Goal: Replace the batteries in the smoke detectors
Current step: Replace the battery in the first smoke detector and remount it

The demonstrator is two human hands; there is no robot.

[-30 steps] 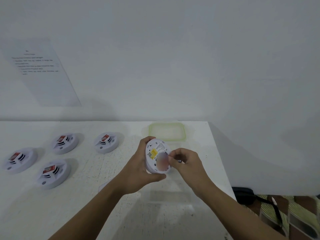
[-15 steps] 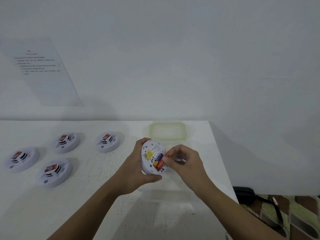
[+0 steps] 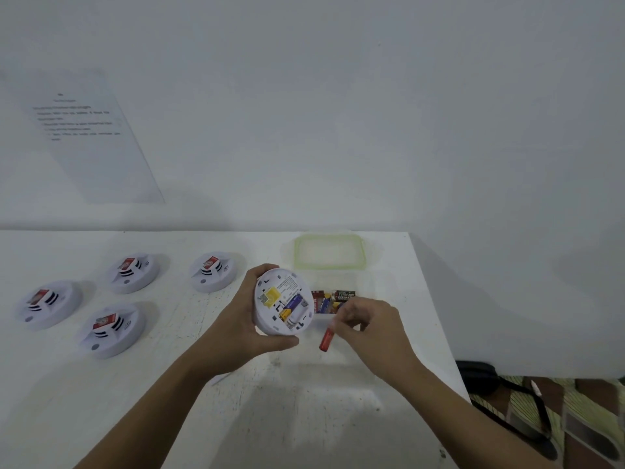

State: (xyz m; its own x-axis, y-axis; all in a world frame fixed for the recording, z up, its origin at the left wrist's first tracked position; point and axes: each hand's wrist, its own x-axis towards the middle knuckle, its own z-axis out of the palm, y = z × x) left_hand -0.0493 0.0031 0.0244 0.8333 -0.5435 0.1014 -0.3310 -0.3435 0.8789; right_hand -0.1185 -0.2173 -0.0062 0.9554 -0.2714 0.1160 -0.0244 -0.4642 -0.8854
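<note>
My left hand grips a white round smoke detector, its back turned towards me. The battery bay is open and holds one blue and yellow battery; the slot beside it is empty. Just right of the detector, my right hand pinches a red battery by its top end, so it hangs down above the table. Behind that hand, a clear container holds several batteries.
Several more smoke detectors lie face up on the left of the white table. A green-rimmed lid lies by the wall. The table's right edge is close to my right arm; a black strap lies on the floor beyond.
My right hand has pulled the red battery out of the detector and moved it right and down. The detector's bay now shows one battery and an empty slot.
</note>
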